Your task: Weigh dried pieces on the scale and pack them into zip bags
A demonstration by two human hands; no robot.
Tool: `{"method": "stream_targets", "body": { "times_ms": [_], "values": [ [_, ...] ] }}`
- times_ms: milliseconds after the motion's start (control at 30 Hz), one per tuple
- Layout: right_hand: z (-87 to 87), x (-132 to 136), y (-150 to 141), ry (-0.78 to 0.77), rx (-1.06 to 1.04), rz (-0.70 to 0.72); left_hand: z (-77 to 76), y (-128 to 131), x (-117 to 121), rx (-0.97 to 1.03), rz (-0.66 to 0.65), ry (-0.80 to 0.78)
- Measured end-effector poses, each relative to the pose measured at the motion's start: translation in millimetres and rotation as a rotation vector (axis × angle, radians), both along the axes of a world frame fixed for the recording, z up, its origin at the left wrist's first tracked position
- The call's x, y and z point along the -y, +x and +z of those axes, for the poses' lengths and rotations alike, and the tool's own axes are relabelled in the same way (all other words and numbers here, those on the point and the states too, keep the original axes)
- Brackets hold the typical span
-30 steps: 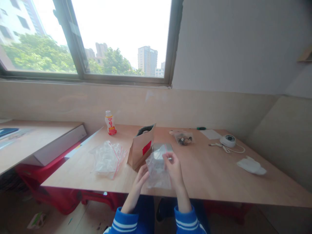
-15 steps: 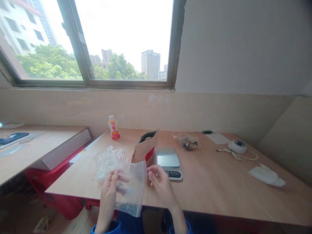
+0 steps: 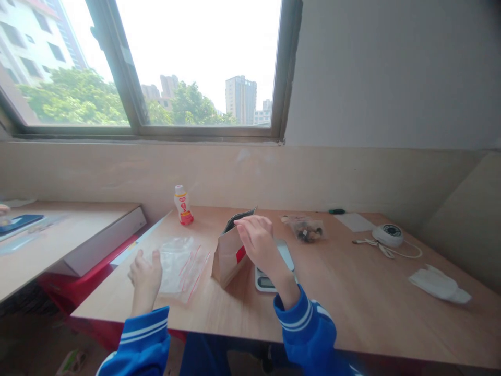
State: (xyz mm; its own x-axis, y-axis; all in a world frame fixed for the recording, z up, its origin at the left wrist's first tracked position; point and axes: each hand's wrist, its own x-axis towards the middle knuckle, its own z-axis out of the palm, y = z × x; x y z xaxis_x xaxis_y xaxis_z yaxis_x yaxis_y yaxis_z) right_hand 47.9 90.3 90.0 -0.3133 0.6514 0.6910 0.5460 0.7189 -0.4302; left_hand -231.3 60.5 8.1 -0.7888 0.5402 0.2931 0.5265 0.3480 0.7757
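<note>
My left hand (image 3: 145,274) is at the left edge of a flat pile of clear zip bags (image 3: 182,263) with red seal strips. Its fingers are curled and its thumb lies against the edge of the top bag. My right hand (image 3: 256,241) hovers over the open mouth of a brown paper bag (image 3: 229,256) with a red label. The fingers are stretched out, slightly bent, and hold nothing. A small kitchen scale (image 3: 266,282) lies just right of the paper bag, partly hidden by my right wrist.
On the wooden table (image 3: 352,292) a small red-and-white bottle (image 3: 182,204) stands at the back. To the right are a zip bag with dark contents (image 3: 307,230), a green pen (image 3: 336,211), a white round device with cable (image 3: 386,233) and crumpled tissue (image 3: 438,284). A lower desk (image 3: 78,230) adjoins at left.
The clear bag I held in both hands has gone down onto the pile at left. My right hand let go and rose to the paper bag's mouth.
</note>
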Motion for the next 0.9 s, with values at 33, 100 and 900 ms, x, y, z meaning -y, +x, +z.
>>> {"method": "stream_targets", "body": {
  "times_ms": [33, 100, 900],
  "values": [
    [0.9, -2, -2, -0.006, 0.040, -0.003, -2.5, 5, 5, -0.057, -0.005, 0.014],
    [2.4, -6, -6, -0.028, 0.112, 0.000, -9.2, 18, 16, -0.136, -0.045, 0.071],
    [-163.9, -117, 163, -0.268, 0.112, -0.714, -23.0, 150, 37, 0.353, -0.399, 0.509]
  ]
}}
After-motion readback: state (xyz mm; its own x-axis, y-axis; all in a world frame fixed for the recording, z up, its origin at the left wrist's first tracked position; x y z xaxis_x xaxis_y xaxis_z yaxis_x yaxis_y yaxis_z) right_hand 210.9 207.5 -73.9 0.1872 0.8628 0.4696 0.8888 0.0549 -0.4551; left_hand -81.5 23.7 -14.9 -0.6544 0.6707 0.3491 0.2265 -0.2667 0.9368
